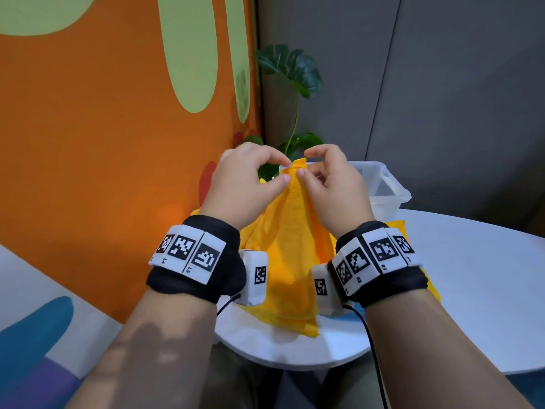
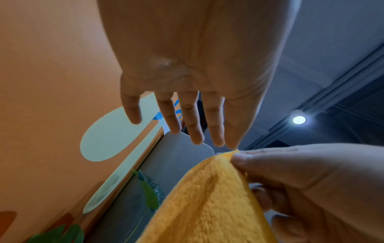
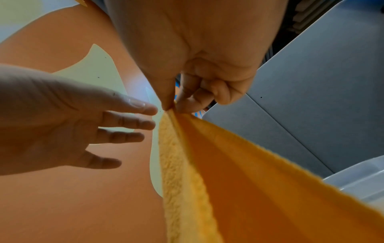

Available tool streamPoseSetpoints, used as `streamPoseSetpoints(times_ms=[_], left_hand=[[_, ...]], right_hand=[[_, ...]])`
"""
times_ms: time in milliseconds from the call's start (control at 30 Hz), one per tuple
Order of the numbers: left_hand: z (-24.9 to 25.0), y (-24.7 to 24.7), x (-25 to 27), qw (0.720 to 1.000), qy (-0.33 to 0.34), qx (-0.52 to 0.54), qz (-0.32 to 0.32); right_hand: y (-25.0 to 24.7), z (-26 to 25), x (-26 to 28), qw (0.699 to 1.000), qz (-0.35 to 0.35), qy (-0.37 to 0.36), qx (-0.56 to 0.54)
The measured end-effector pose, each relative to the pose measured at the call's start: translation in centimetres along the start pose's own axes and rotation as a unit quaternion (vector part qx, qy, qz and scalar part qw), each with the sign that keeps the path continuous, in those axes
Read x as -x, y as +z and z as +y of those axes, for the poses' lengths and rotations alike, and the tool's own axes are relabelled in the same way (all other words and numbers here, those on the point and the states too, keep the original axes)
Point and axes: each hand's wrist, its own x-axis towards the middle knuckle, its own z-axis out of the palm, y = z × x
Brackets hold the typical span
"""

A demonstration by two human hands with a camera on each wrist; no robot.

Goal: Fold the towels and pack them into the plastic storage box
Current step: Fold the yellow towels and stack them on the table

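Right hand (image 1: 333, 187) pinches the top corner of a yellow towel (image 1: 292, 255), thumb and forefinger clamped on the cloth, the remaining fingers (image 3: 220, 95) curled in behind. The towel hangs from that corner in a long drape, its long axis running from the pinch down toward the person, its lower corner trailing onto the white desk (image 1: 472, 276). Left hand (image 1: 244, 184) sits just left of the pinched corner, fingers (image 2: 216, 128) apart and loosely extended, tips near the towel's edge; whether the thumb touches the cloth cannot be told, and nothing is held. More yellow cloth lies on the desk under and right of the hanging towel. The plastic storage box (image 1: 389, 187) stands beyond the towel, right of the pinched corner, open; no towel visible in the part in view. Judgement: still at the spreading stage, no fold made. The left hand is nearest the free edge and likely takes a second corner leftward of the pinch.
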Motion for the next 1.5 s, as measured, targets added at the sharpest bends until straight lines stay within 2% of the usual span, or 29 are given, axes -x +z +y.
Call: streamPoseSetpoints(times_ms=[233,367,600,700,833,967,1100,1233,1500], left_hand=[[0.2,0.9,0.3,0.997,0.002,0.076,0.024],[0.1,0.8,0.1,0.997,-0.009,0.074,0.036],[-0.3,0.8,0.1,0.997,-0.003,0.059,0.043],[-0.4,0.7,0.0,0.998,0.007,0.059,0.030],[-0.6,0.6,-0.1,0.997,0.020,0.068,-0.018],[-0.6,0.6,-0.3,0.997,0.006,0.076,0.005],[-0.8,0.5,-0.6,0.997,0.001,0.063,0.054],[-0.8,0.0,-1.0,0.992,0.014,0.082,0.097],[-0.2,-1.5,-1.8,0.972,0.038,0.131,0.192]], right_hand=[[-0.3,0.0,0.2,0.999,-0.033,-0.023,-0.034],[-0.3,-0.2,0.3,0.996,-0.050,-0.017,-0.073],[-0.3,-0.2,0.3,0.995,-0.066,-0.019,-0.071],[-0.4,-0.4,0.3,0.994,-0.078,-0.025,-0.075],[-0.6,-0.7,0.1,0.991,-0.089,-0.039,-0.087],[-0.5,-0.8,0.1,0.991,-0.079,-0.042,-0.098],[-0.2,-0.2,0.3,0.995,-0.077,-0.050,-0.033],[0.0,0.5,0.5,0.992,-0.117,-0.016,0.052],[0.8,1.8,0.8,0.944,-0.235,0.073,0.221]])
